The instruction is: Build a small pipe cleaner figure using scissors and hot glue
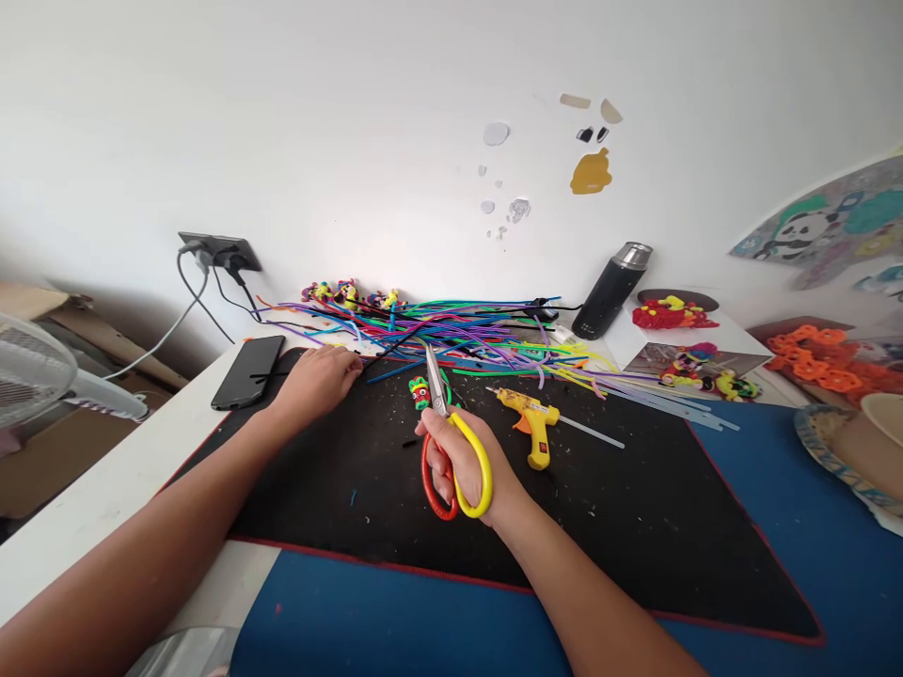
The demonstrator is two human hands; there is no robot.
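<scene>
My left hand [323, 378] is closed over a black pipe cleaner [391, 346], whose ends stick out on both sides of the fingers. In my right hand [466, 461] is a pair of scissors [438, 395] with one red and one yellow handle, blades pointing away from me. Just left of the blades sits a small green and red figure with eyes [419, 393]; whether my right fingers touch it I cannot tell. Beyond both hands spreads a loose pile of colourful pipe cleaners [451, 331]. A yellow glue gun [532, 428] with a glue stick in it lies right of the scissors.
A black mat [635, 527] with small scraps covers the table. A phone [248, 372] lies at left, near a fan [63, 367] and wall socket [220, 252]. At right are a dark flask [612, 290], a white box [712, 340], finished figures and orange pieces [811, 362].
</scene>
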